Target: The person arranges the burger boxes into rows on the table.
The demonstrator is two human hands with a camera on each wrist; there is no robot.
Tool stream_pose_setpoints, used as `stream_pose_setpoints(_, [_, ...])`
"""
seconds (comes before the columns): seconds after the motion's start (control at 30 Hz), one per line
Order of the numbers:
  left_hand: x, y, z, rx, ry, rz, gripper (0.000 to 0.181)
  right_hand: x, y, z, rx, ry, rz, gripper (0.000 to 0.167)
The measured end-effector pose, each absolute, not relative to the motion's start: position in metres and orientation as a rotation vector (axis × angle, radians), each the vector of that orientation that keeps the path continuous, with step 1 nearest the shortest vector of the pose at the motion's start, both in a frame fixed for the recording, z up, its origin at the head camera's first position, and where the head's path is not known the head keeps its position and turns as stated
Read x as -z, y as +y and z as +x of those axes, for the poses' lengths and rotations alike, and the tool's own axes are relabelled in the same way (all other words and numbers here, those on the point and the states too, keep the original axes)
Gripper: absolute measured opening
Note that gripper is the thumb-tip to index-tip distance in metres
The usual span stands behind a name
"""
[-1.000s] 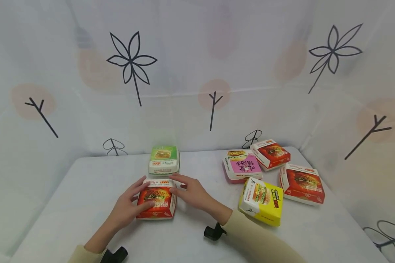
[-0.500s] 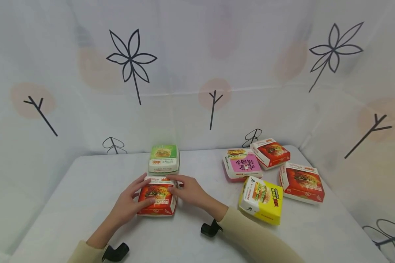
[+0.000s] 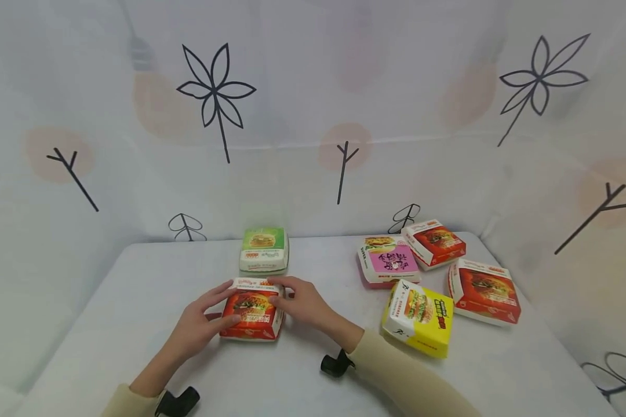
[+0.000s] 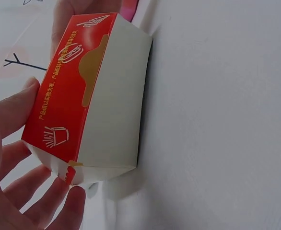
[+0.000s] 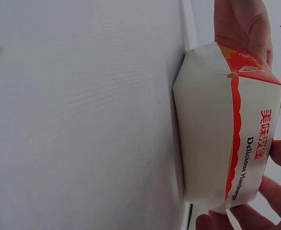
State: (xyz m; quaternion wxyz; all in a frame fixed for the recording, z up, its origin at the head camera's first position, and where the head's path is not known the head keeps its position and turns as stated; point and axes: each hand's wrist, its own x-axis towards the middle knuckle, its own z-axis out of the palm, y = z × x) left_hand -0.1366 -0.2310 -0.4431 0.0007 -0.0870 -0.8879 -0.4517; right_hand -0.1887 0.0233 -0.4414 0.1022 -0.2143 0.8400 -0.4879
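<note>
A red and white burger box [image 3: 253, 313] lies on the table at left of centre, right in front of a green and white box [image 3: 264, 249]. My left hand [image 3: 194, 327] grips its left side, thumb over the top edge. At the back right corner, my right hand [image 3: 304, 304] grips it, thumb on the lid and fingers around the far corner. Up close in the left wrist view, the red box's front side [image 4: 68, 91] faces the camera beside the left thumb. The right wrist view shows its white side [image 5: 207, 129] low against the table.
Toward the right stand a pink box [image 3: 391, 262], a yellow box [image 3: 422, 317] and two more red boxes [image 3: 434, 243], [image 3: 487, 291], close together. A patterned white cloth [image 3: 292, 185] rises behind the table [image 3: 313, 382].
The red box has slid slightly back toward the green box, both hands staying on it. The head view has shifted a little.
</note>
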Motion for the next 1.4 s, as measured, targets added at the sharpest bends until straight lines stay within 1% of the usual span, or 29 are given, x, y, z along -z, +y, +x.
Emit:
stream_pose_setpoints(0.23, [0.441,-0.230,-0.139,1.427,-2.807,-0.233,0.063,0.441,0.028,-0.185,1.398,2.505,-0.625,0.043])
stream_pose_setpoints(0.47, [0.438,-0.234,-0.141,1.436,-2.781,-0.231,0.051,0.435,0.033,-0.175,1.312,2.519,-0.684,0.047])
stream_pose_setpoints(0.73, [0.438,-0.235,-0.142,1.379,-2.764,-0.130,0.040,0.432,0.040,-0.165,1.253,2.516,-0.739,0.046])
stream_pose_setpoints(0.83, [0.438,-0.232,-0.144,1.352,-2.778,-0.123,0.043,0.430,0.042,-0.161,1.245,2.511,-0.754,0.046])
stream_pose_setpoints(0.97, [0.438,-0.228,-0.147,1.326,-2.798,-0.126,0.056,0.425,0.045,-0.158,1.156,2.535,-0.788,0.045])
stream_pose_setpoints(1.07, [0.440,-0.228,-0.149,1.347,-2.793,-0.137,0.061,0.418,0.048,-0.159,1.084,2.549,-0.825,0.044])
stream_pose_setpoints(1.2, [0.443,-0.231,-0.152,1.397,-2.788,-0.167,0.059,0.411,0.049,-0.164,1.094,2.560,-0.854,0.039])
stream_pose_setpoints(1.4, [0.445,-0.236,-0.159,1.443,-2.808,-0.269,0.054,0.417,0.039,-0.174,1.264,2.573,-0.850,0.037])
